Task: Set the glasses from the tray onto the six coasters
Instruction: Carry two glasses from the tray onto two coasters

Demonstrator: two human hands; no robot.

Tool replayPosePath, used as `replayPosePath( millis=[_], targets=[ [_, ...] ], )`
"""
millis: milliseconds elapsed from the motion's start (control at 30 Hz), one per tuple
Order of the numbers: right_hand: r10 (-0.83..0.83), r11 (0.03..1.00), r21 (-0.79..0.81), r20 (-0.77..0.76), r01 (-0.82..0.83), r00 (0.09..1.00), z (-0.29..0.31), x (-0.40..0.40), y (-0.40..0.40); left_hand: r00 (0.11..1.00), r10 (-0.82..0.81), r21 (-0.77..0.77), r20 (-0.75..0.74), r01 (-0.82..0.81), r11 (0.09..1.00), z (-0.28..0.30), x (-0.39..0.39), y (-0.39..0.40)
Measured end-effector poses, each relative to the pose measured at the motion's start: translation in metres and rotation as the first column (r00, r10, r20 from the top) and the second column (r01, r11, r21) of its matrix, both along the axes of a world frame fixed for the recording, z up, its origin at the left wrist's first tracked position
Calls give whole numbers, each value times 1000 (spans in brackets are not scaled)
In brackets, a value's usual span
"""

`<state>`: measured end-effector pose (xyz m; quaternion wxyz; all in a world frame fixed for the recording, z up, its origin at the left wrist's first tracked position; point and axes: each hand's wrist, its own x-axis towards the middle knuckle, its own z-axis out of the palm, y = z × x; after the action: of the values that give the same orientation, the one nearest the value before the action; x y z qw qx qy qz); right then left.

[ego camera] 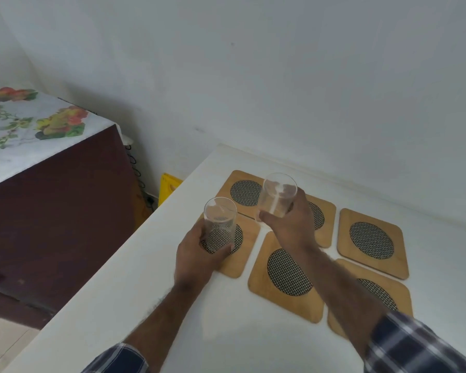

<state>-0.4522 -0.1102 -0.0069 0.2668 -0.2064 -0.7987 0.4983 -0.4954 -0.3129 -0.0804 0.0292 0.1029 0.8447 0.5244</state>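
Note:
Several square wooden coasters with round woven centres lie in two rows on the white table (145, 305). My left hand (197, 254) grips a clear empty glass (219, 224), upright, over the near left coaster (249, 249); whether it touches the coaster I cannot tell. My right hand (291, 222) holds a second clear glass (277, 196), tilted, in the air between the far left coaster (242, 191) and the far middle coaster (324, 219). The near middle coaster (285, 278), far right coaster (371, 240) and near right coaster (379, 294) are bare. No tray is in view.
A white wall runs close behind the table. To the left, past the table's edge, stands a dark cabinet (65, 211) topped with a flowered cloth (24, 125). A yellow object (167, 188) sits on the floor in the gap.

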Motion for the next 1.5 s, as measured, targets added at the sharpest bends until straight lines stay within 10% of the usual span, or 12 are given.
replayPosePath(
  millis=[1500],
  targets=[
    [17,1000,7,161,-18,987,-46,-119,14,999,32,-37,-39,-33,999,-4,-2,3]
  ],
)
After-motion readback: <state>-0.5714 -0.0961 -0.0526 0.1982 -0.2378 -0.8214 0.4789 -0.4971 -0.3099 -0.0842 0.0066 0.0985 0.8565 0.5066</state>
